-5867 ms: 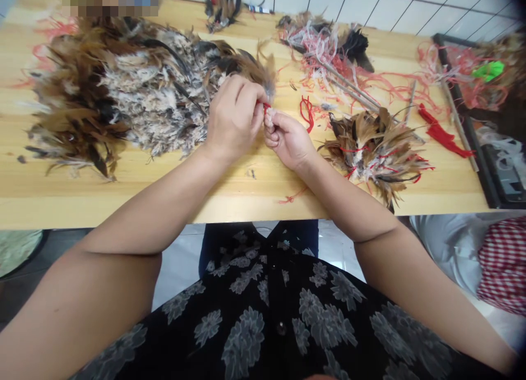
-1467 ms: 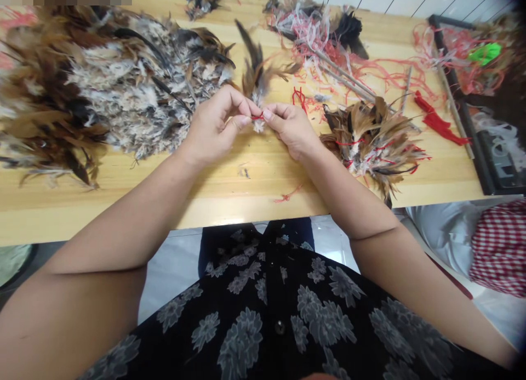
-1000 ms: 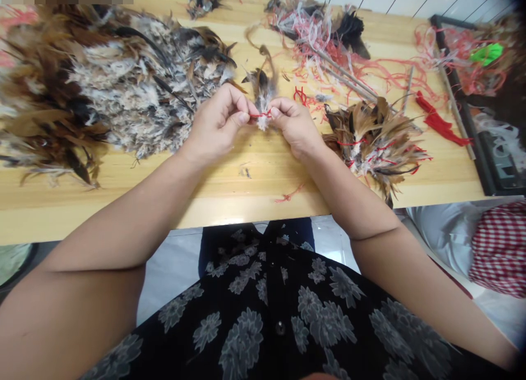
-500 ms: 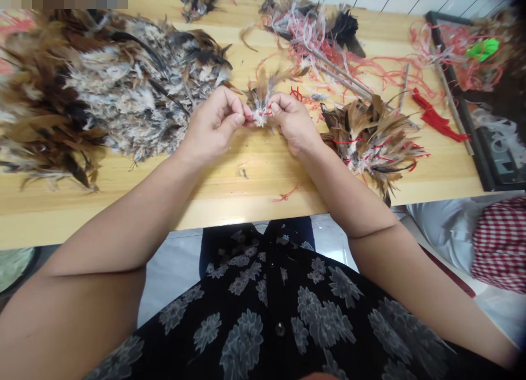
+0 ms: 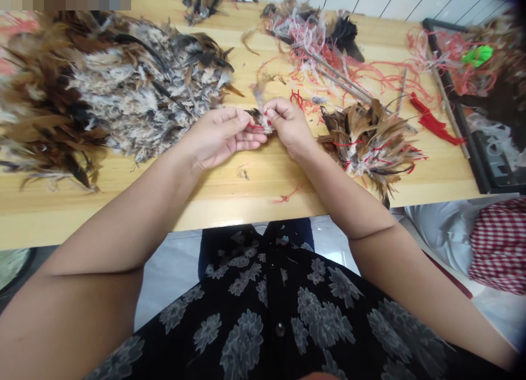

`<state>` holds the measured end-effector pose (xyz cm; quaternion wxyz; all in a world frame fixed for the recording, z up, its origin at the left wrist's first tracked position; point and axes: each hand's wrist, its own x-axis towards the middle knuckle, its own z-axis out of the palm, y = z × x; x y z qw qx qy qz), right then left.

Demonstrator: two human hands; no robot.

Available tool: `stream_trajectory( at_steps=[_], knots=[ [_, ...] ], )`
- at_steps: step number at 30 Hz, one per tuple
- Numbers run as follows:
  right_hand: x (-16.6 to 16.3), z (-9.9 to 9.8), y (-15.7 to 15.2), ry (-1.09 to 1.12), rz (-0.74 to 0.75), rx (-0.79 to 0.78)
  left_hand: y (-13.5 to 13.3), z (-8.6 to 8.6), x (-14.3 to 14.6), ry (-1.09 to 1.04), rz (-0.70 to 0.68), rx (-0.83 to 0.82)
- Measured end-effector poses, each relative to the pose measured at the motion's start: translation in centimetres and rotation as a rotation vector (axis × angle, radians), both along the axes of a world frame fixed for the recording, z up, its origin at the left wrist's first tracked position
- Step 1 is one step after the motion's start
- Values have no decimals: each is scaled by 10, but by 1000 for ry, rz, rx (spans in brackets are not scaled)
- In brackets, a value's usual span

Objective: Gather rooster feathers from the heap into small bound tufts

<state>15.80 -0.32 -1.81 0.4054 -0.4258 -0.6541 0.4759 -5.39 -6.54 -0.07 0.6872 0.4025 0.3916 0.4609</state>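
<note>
Above the middle of the wooden table [image 5: 255, 199], my two hands meet on a small feather bundle [image 5: 259, 97] bound with a red thread [image 5: 255, 126]. My left hand [image 5: 217, 136] lies palm up with its fingers pinching the thread end at the bundle's base. My right hand [image 5: 287, 125] is closed round the quill end of the bundle. The brown and white feathers stick up and away from me, partly blurred.
A large heap of brown, grey and white feathers [image 5: 102, 89] fills the table's left. A pile of tied feather bundles [image 5: 370, 136] lies right of my right hand. Red and white strings with thin sticks [image 5: 329, 56] clutter the back. A black tray [image 5: 472, 111] sits at right.
The feather bundle has tilted and dropped lower between my hands. My left hand has turned palm up and stretched its fingers toward my right hand, still on the thread.
</note>
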Motion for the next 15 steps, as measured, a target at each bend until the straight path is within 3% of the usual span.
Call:
stream_trajectory(
  at_steps=[3, 6, 15],
  knots=[
    [-2, 0, -3, -39, 50, 70, 2, -2, -1, -54, -41, -54],
    [-5, 1, -7, -15, 96, 70, 4, -7, -2, -84, -55, -9],
    [-9, -7, -9, 17, 83, -16, 10, -19, -4, -35, 78, 132]
  ],
)
